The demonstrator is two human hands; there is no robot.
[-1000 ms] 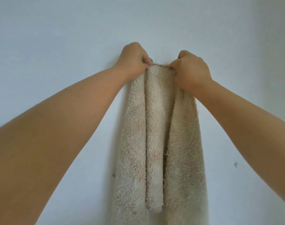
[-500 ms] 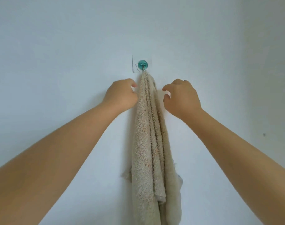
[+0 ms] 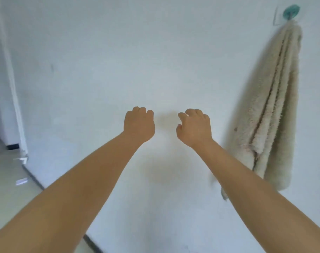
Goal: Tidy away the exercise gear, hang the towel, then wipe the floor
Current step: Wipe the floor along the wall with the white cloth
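Head view, towel: we see the towel (image 3: pixel 270 110) draped in long folds from the hook (image 3: pixel 291 10) high on the right of the wall (image 3: pixel 100 61), its lower end loose and clear of the floor (image 3: pixel 6 189).
Head view, hook: we make out a teal knob on a clear pad stuck to the wall; the towel's top bunches right under it.
Head view, left hand: our left hand (image 3: pixel 139 126) is out in front of the bare wall with fingers curled under and nothing in them.
Head view, right hand: our right hand (image 3: pixel 194 127) hangs beside it, fingers loosely bent, thumb apart, holding nothing; it is near the towel but apart from it.
Head view, floor: we see pale floor at lower left, with a small white scrap (image 3: pixel 21 181) on it and a dark skirting line along the wall's foot.
Head view, step: we judge the hanging done and the floor wipe next.
Head view, doing it well: we should first find a cloth or mop, since none shows here, and leave the hung towel alone.
Head view, doing it well: we would pick up the scrap before wiping, so it is not smeared about.
Head view, doing it well: we would work from the wall edge outward in overlapping strokes, keeping our arms off the towel so it does not slip from the hook.
Head view, exercise gear: none is in sight, so we cannot tell where it is.
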